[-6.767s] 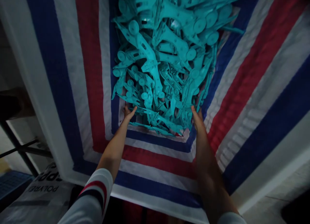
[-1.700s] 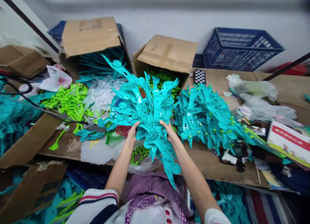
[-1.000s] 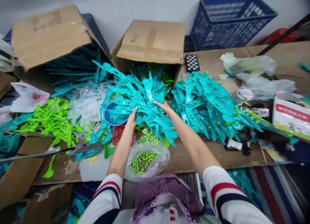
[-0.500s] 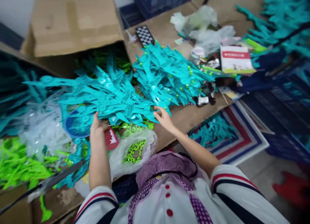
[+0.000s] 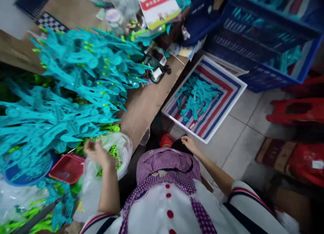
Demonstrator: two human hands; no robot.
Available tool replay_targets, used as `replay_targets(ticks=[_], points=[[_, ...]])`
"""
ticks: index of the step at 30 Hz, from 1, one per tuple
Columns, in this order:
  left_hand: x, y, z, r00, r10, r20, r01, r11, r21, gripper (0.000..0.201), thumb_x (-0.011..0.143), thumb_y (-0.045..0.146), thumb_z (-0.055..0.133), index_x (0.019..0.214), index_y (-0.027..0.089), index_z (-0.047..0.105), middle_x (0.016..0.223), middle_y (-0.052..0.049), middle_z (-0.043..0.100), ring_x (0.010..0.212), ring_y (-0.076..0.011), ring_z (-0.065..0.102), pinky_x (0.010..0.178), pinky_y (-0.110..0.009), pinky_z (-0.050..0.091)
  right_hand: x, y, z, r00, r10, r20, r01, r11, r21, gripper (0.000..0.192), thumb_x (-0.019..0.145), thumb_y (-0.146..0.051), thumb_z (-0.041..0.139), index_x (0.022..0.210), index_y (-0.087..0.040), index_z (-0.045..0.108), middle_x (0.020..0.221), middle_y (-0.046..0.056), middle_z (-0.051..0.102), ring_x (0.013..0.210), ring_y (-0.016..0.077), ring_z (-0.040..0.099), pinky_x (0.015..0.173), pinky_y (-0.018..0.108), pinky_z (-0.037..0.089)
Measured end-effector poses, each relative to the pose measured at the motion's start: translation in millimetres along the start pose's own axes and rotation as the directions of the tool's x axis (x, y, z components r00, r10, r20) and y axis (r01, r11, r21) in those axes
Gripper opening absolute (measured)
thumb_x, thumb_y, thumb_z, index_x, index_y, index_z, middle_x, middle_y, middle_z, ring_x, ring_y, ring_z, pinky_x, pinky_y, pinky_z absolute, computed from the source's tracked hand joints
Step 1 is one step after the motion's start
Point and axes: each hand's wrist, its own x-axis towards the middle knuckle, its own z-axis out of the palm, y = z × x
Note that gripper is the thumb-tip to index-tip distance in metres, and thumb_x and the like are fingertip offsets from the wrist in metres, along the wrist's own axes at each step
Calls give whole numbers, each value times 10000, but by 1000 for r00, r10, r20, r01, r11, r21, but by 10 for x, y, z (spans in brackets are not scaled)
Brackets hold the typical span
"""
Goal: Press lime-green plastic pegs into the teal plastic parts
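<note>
Teal parts (image 5: 63,89) cover the workbench (image 5: 144,106) above grey tiles (image 5: 243,139); both hands hang empty.

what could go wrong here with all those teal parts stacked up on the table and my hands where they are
1. The heap of teal plastic parts spreads toward the table edge; a nudge might tip pieces to the floor.
2. The left hand is at the clear bag of green bits, which sits at the table corner and may slide off or spill.
3. The right hand hangs low beside the striped sack; a red stool and a blue crate crowd the floor, so tripping seems possible.
</note>
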Motion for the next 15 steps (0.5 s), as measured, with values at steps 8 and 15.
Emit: replay_targets(ticks=[8, 15], points=[[-1928, -692, 1963, 367, -80, 927, -262, 947, 185, 229, 749, 180, 696, 968, 246, 702, 1261, -68, 579, 1265, -254, 509, 1146, -346, 319, 157, 1208, -277, 995, 40, -92, -45, 998, -43, 364, 725, -418, 517, 940, -167, 670, 1056, 133, 689, 1045, 276, 641, 1018, 487, 453], [-1734, -2220, 3550, 403, -476, 782, 6, 856, 517, 158, 742, 149, 751, 881, 189, 689, 1112, -103, 632, 1179, -284, 570, 1036, -383, 431, -44, 2854, -161, 921, 168, -352, -280, 912, -298, 651, 746, -656, 431, 1279, -330, 614, 1432, 156, 511, 1336, 452, 466, 959, 716, 406]])
